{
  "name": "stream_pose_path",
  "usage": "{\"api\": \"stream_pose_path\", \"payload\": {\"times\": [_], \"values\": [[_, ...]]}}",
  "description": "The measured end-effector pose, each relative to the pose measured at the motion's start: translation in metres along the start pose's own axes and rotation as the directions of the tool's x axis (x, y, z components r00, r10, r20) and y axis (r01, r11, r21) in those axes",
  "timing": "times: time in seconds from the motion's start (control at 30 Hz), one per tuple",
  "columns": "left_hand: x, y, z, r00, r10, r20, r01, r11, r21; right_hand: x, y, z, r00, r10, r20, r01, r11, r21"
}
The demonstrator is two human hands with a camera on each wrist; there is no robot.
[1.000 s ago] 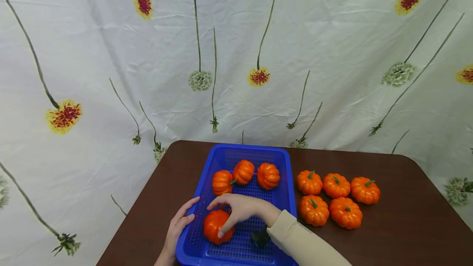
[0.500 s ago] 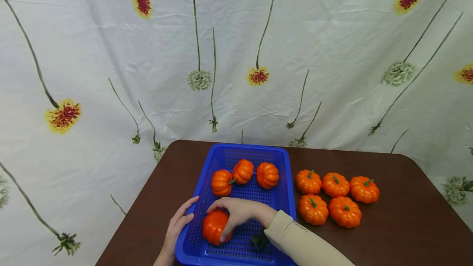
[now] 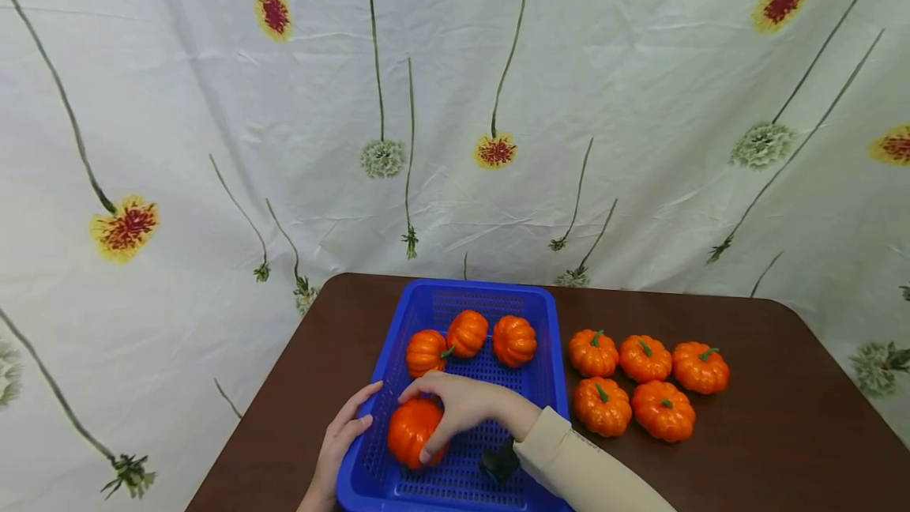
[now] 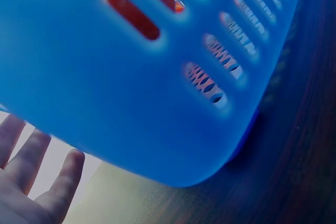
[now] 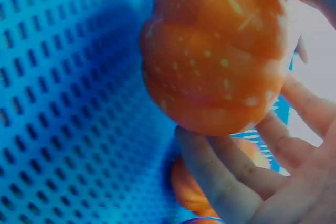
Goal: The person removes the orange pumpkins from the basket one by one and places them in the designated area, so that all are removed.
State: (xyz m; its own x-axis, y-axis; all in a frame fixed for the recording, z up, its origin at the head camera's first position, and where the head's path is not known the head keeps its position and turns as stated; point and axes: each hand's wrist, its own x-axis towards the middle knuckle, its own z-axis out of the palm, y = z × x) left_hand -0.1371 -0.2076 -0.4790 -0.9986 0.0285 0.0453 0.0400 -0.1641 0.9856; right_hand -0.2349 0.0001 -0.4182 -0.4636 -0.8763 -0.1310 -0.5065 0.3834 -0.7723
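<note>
My right hand reaches into the blue plastic basket and grips an orange toy pumpkin, with the thumb on its near right side and the fingers over the back. Seen from the right wrist, the shiny ribbed pumpkin lies between thumb and fingers, close to the perforated basket wall. My left hand rests at the basket's left rim, index finger and thumb touching it. In the left wrist view, straight fingers show at the edge of the basket's outer wall.
Three more pumpkins sit in the back half of the basket. Right of it, several pumpkins with green stems stand in two rows on the dark brown table. A small black object is by the right wrist. Behind hangs a flower-print cloth.
My right hand's fingers and thumb have settled round the pumpkin, which has shifted slightly toward the back of the basket. My left hand has stayed at the rim.
</note>
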Motion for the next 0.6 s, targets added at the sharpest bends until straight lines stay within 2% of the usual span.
{"api": "stream_pose_path", "payload": {"times": [0.37, 0.6], "values": [[0.0, 0.001, 0.001, 1.0, -0.006, 0.001, 0.006, 1.0, -0.008, -0.022, -0.007, -0.017, 0.989, -0.038, -0.141, 0.043, 0.999, 0.032], [0.001, 0.0, -0.001, 1.0, 0.01, -0.001, -0.01, 1.0, 0.005, -0.045, -0.013, -0.027, 0.974, -0.016, -0.225, 0.06, 0.98, 0.19]]}}
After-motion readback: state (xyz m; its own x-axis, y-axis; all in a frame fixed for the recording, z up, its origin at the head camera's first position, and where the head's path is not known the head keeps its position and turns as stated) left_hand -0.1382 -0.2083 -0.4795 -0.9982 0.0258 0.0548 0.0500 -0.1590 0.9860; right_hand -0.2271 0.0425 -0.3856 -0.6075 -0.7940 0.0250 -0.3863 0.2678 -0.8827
